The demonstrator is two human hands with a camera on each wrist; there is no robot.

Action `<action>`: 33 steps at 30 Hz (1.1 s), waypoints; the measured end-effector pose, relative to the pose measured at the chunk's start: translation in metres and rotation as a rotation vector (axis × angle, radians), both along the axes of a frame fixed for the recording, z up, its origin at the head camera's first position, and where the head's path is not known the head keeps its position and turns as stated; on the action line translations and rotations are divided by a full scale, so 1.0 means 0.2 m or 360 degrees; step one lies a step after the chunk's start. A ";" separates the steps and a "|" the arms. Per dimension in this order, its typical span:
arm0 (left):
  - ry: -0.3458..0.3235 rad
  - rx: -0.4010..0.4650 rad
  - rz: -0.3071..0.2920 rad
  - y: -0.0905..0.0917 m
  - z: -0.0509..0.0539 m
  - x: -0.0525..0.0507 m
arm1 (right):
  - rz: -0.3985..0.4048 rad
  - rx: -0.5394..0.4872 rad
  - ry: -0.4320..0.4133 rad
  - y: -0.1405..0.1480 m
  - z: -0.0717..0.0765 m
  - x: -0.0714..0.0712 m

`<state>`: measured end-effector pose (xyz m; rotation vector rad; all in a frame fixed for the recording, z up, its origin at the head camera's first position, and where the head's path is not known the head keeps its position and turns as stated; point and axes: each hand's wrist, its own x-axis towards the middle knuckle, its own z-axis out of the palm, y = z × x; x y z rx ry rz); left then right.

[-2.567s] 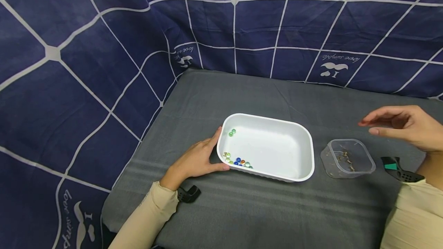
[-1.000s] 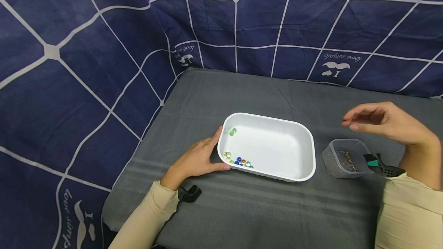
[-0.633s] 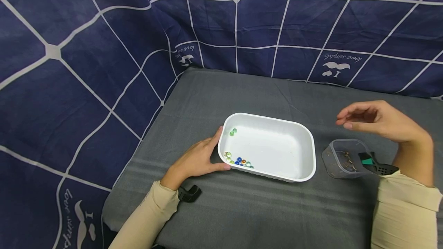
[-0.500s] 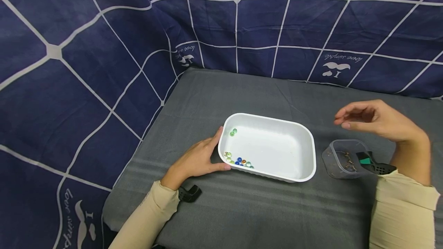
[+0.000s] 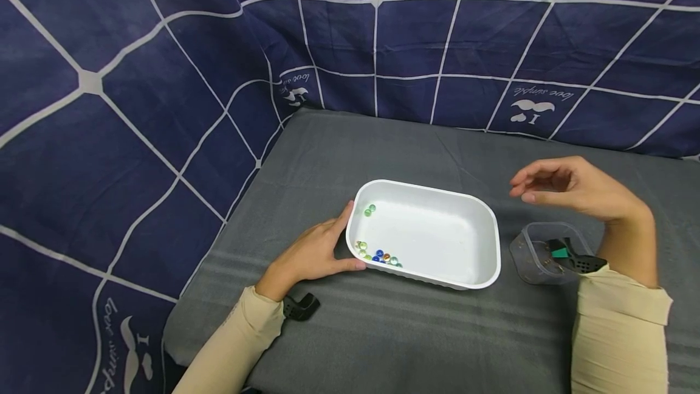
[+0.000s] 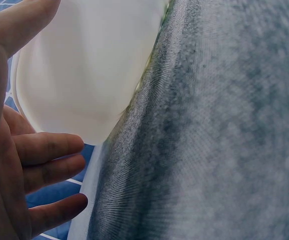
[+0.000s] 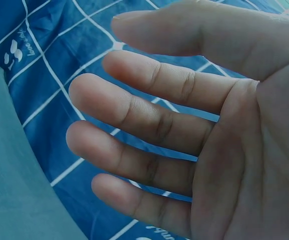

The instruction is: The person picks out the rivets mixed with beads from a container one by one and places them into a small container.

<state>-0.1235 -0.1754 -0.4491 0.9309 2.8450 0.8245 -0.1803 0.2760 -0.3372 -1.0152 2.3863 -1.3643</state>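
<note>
My left hand (image 5: 314,251) rests against the left end of a white rectangular tray (image 5: 426,230). Its thumb lies along the front wall and its fingers along the end wall; in the left wrist view they look fairly straight against the tray. Inside, several glass marbles (image 5: 380,253), blue, orange and pale green, gather at the near left corner, and two green marbles (image 5: 369,210) sit farther back. My right hand (image 5: 579,187) hovers above and beyond a clear plastic box (image 5: 527,254), fingers loosely bent. Nothing shows in its palm in the right wrist view (image 7: 194,120).
Small brass-coloured pieces lie in the clear box, partly hidden by the right wrist's black strap (image 5: 574,257). Grey cloth (image 5: 383,333) covers the table. Navy grid-patterned fabric (image 5: 415,41) hangs behind and on the left.
My right hand has moved left, from the right of the clear box to above and behind it, and its strap now covers part of the box. The left hand and the tray stay put.
</note>
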 end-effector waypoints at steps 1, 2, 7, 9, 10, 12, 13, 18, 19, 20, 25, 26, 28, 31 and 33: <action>0.0001 0.0002 -0.0001 0.00 0.00 0.00 | 0.0008 0.0012 0.0009 -0.01 0.00 0.00; 0.0004 0.0001 -0.0001 0.00 0.00 0.00 | 0.0017 0.0018 0.0009 -0.02 0.00 -0.01; 0.0012 0.0002 -0.0004 0.00 0.00 0.00 | 0.0054 0.0036 -0.0005 -0.07 0.00 -0.02; 0.0015 0.0002 -0.0006 0.00 0.00 0.00 | 0.0067 0.0034 -0.0012 -0.09 0.00 -0.03; 0.0014 0.0004 -0.0007 0.00 0.00 0.00 | 0.0074 0.0033 -0.0010 -0.10 0.00 -0.03; 0.0015 0.0000 -0.0005 0.01 0.00 0.00 | 0.0083 0.0027 -0.0013 -0.12 0.00 -0.04; 0.0013 -0.0002 -0.0004 0.01 0.00 0.00 | 0.0086 0.0027 -0.0015 -0.13 0.00 -0.04; 0.0017 0.0001 -0.0006 0.00 0.00 0.00 | 0.0106 0.0017 -0.0047 -0.19 -0.01 -0.06; 0.0018 0.0002 -0.0006 0.00 0.00 0.00 | 0.0113 0.0014 -0.0054 -0.20 -0.01 -0.06; 0.0021 0.0004 -0.0008 0.00 0.01 0.00 | 0.0123 0.0006 -0.0064 -0.21 -0.01 -0.07; 0.0011 0.0001 -0.0003 0.00 0.01 0.01 | 0.0153 -0.0009 -0.0077 -0.27 -0.02 -0.09; 0.0009 0.0003 -0.0003 0.00 0.01 0.01 | 0.0156 -0.0013 -0.0079 -0.28 -0.02 -0.09; 0.0008 0.0003 -0.0001 0.00 0.01 0.01 | 0.0162 -0.0020 -0.0080 -0.29 -0.01 -0.09; 0.0006 0.0007 -0.0002 0.00 0.01 0.01 | 0.0167 -0.0030 -0.0085 -0.31 -0.01 -0.10; 0.0003 0.0004 -0.0002 0.00 0.01 0.01 | 0.0174 -0.0035 -0.0088 -0.33 -0.01 -0.10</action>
